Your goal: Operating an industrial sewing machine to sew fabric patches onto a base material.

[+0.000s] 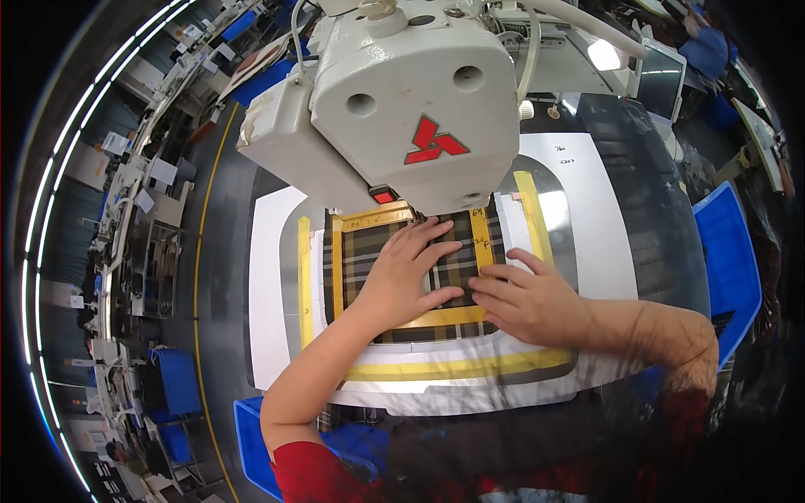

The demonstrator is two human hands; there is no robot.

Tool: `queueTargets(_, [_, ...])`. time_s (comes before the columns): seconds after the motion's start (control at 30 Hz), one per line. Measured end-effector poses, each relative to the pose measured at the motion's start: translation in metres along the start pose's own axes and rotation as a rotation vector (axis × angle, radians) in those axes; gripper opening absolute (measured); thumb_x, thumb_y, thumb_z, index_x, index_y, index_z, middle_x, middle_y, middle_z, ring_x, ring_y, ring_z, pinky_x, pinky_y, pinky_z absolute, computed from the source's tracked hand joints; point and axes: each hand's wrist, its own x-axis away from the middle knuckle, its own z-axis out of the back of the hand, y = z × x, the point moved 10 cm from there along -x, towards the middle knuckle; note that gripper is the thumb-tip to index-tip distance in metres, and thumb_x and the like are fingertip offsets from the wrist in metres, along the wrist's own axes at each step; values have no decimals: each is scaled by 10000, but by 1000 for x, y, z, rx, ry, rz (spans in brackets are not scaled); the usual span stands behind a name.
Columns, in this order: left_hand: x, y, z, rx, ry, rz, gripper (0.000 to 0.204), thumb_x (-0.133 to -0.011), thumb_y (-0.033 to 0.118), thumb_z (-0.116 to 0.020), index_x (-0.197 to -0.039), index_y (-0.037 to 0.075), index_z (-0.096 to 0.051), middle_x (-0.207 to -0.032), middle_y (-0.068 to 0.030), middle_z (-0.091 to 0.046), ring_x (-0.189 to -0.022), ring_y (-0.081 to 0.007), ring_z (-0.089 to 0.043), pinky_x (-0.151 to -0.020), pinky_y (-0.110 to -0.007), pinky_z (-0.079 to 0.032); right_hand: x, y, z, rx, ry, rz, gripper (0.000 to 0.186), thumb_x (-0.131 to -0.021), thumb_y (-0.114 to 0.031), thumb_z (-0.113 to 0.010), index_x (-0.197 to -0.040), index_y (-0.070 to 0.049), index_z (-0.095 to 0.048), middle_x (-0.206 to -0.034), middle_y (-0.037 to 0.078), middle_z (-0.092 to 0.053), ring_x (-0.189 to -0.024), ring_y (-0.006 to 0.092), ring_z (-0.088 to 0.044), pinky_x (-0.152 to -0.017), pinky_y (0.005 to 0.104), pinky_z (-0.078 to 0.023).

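Note:
A white industrial sewing machine head (412,92) with a red emblem fills the top centre. Beneath it lies dark plaid fabric (373,251) inside a yellow frame (338,277), bordered by white and clear template sheets with yellow tape (306,285). My left hand (411,270) lies palm down on the plaid, fingers spread, fingertips close to the needle area, which the machine partly hides. My right hand (524,298) rests with spread fingers at the frame's right side, fingertips on the fabric and frame edge. Neither hand visibly grips anything.
A large white sheet (599,226) lies under the template on the dark table. Blue bins stand at right (729,235) and lower left (251,444). Workbenches with machines line the left aisle, where a person sits low down. Another person (703,50) is at the upper right.

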Motion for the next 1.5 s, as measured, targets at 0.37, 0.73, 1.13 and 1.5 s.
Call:
queueTargets(0.37, [2,0,-3,10,15,-35,634,-714,471,-763,-1217,140,-567,-1386,-74,-465,-1323,-293,-407,-1121,-463,-294,-1,12,10,-222,84,-136,182,-807,-112,-658,-979,-53,-664,-1072,64,-647,-1063,226,-571,-983,430,-401])
queueTargets(0.73, [-1,-1,-3,27,3,-10,628,-694,412,-794,-1224,157,-574,-1402,-61,-465,-1337,-293,-391,-1116,-476,-293,-2,2,4,-119,81,-34,163,-801,-138,-674,-940,-53,-669,-1015,56,-648,-1049,219,-572,-987,430,-399])
queueTargets(1.13, [-1,-1,-10,53,-36,31,601,-719,402,-776,-1235,168,-575,-1433,-67,-434,-1367,-300,-354,-1138,-497,-256,-4,-8,-5,-11,28,29,190,-809,-195,-670,-899,-29,-648,-1008,73,-618,-1004,224,-562,-1007,437,-393])
queueTargets(1.5, [32,22,-12,23,-247,-91,415,-850,287,-659,-1231,139,-594,-1396,-70,-490,-1349,-292,-389,-1122,-497,-272,-5,-4,-6,-51,36,15,181,-808,-188,-668,-878,-25,-630,-971,72,-604,-939,223,-560,-995,417,-404])
